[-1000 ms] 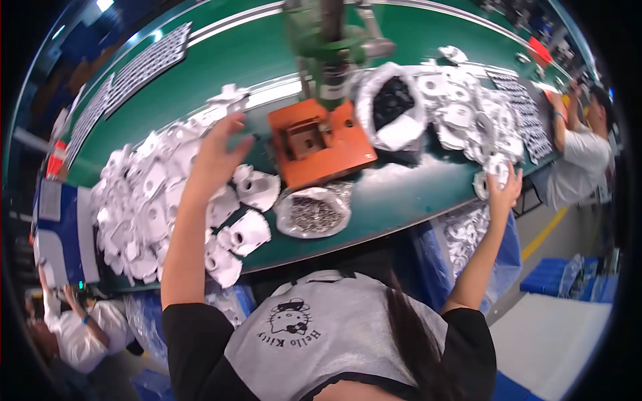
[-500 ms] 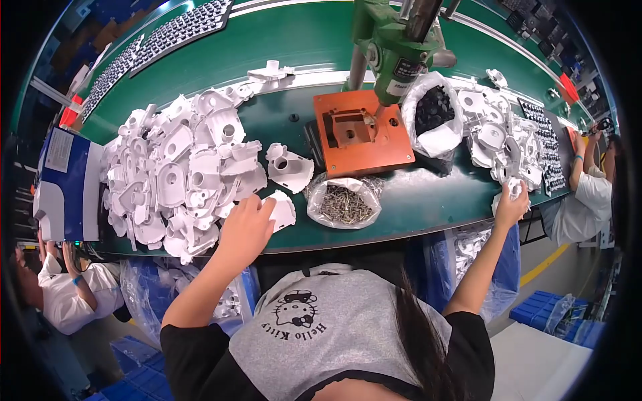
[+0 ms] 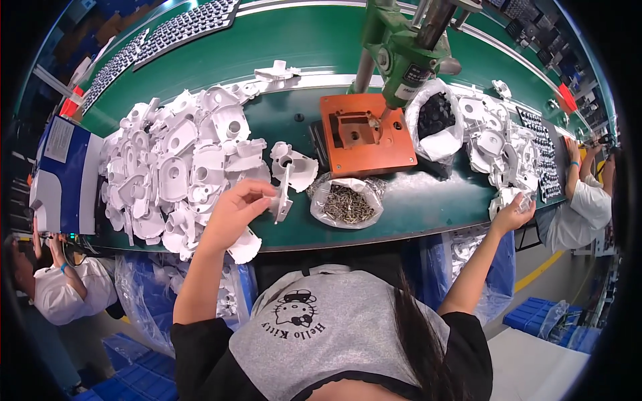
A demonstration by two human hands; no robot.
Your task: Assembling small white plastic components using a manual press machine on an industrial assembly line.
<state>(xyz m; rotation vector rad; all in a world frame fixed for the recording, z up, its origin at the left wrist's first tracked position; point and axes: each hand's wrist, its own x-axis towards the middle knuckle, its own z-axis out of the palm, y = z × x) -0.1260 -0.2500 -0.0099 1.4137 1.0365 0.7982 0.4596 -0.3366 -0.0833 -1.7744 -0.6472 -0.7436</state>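
My left hand (image 3: 239, 208) is closed on a white plastic housing part (image 3: 283, 198), pinched at its edge and turned nearly edge-on above the bench. Just beyond it lies another white part (image 3: 302, 172) with a round collar. A large heap of similar white parts (image 3: 175, 172) spreads to the left of that hand. At the right, my right hand (image 3: 513, 215) is at the near end of a smaller heap of white parts (image 3: 491, 142). Its fingers look apart, palm up, beside a white part (image 3: 501, 199) at the bench edge.
A green press (image 3: 404, 63) stands over an orange fixture block (image 3: 368, 155). Before it sits a bag of screws (image 3: 346, 204); a bag of black pieces (image 3: 436, 119) is to its right. Blue lined bins (image 3: 435, 267) stand below the bench. Other people work at both sides.
My left hand has lifted a white part off the bench and tilted it upright. My right hand has turned and opened; the white part it held now rests at the heap's near end.
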